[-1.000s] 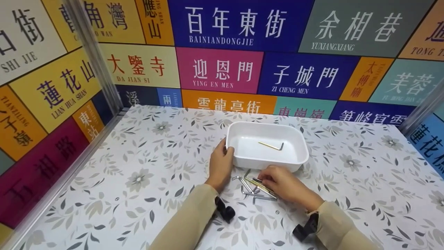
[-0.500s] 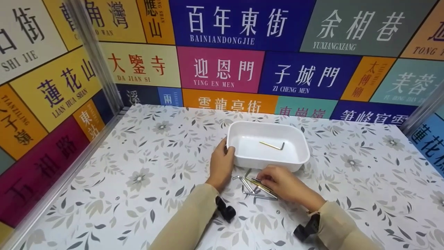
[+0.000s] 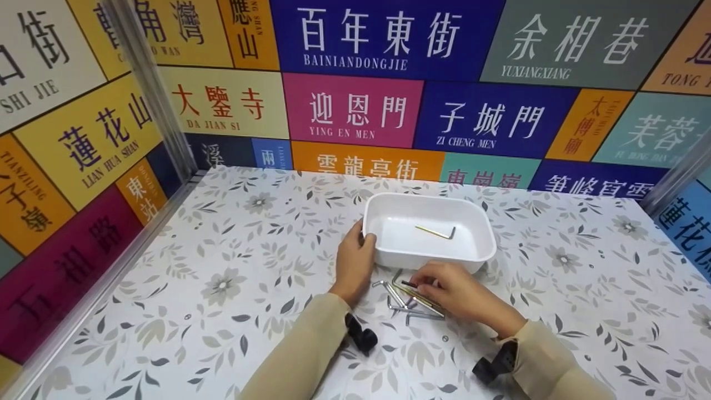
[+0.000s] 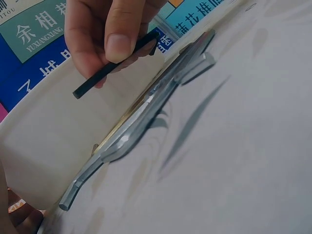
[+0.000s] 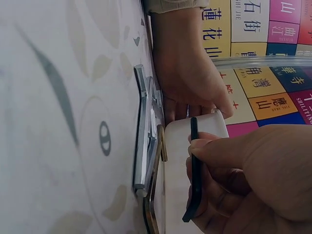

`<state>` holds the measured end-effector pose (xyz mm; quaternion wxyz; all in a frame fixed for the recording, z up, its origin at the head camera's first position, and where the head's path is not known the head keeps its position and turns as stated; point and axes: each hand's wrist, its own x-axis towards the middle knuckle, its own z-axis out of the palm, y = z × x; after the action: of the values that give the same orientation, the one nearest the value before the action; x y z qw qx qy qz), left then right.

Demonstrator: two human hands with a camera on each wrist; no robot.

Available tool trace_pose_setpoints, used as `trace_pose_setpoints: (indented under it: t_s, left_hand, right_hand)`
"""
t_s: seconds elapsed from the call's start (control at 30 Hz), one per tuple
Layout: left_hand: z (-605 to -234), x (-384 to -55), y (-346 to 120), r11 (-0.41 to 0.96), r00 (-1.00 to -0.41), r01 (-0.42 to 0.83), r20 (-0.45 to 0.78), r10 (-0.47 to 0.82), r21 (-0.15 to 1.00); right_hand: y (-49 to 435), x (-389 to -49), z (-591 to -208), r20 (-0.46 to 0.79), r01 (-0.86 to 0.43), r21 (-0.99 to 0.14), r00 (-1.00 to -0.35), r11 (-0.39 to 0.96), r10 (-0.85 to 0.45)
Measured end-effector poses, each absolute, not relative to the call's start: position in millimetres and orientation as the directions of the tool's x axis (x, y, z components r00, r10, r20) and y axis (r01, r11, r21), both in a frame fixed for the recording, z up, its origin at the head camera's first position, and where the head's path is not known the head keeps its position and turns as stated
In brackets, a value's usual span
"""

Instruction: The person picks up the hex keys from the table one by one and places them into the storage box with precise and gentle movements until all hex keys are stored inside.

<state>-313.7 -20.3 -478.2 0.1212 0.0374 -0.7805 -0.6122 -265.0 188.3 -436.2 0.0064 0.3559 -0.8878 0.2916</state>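
My right hand [image 3: 455, 286] pinches a black hex key [image 5: 196, 175] between thumb and fingers, lifted a little over a pile of hex keys. In the left wrist view this black hex key [image 4: 92, 82] slants in front of the white plastic tub [image 4: 44, 141]. Below it lie several silver hex keys [image 4: 141, 126] and a gold hex key [image 5: 155, 180], overlapping on the table near the tub's front wall. My left hand [image 3: 354, 264] grips the left end of the tub, thumb at the rim. Inside the tub rests one gold hex key [image 3: 433, 231] with a dark short end.
A floral cloth [image 3: 266, 244] covers the table. Walls with coloured Chinese street-name panels [image 3: 355, 111] stand at the back and left. Black wrist cameras [image 3: 364, 340] sit at both cuffs.
My right hand has risen slightly from the pile with the black hex key, which shows more clearly now. The left hand and the tub stay almost where they were.
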Motion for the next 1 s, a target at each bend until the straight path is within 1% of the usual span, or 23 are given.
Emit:
trace_pose_setpoints:
  t_s: [0.2, 0.7, 0.83, 1.0]
  left_hand:
    - [-478, -313, -20, 0.263, -0.967, 0.091, 0.149, -0.207, 0.96]
    - [-478, -312, -21, 0.236, -0.973, 0.094, 0.14, -0.186, 0.967]
    - [-477, -312, -21, 0.252, -0.974, 0.083, 0.133, -0.186, 0.964]
    - [-480, -313, -21, 0.235, -0.97, 0.102, 0.149, -0.191, 0.967]
  right_hand:
    - [189, -264, -434, 0.225, -0.634, -0.529, -0.745, 0.564, -0.627]
    - [191, -263, -426, 0.224, -0.63, -0.545, -0.745, 0.553, -0.629]
    - [192, -262, -420, 0.234, -0.622, -0.547, -0.757, 0.561, -0.61]
    - [195, -264, -410, 0.25, -0.605, -0.543, -0.779, 0.583, -0.576]
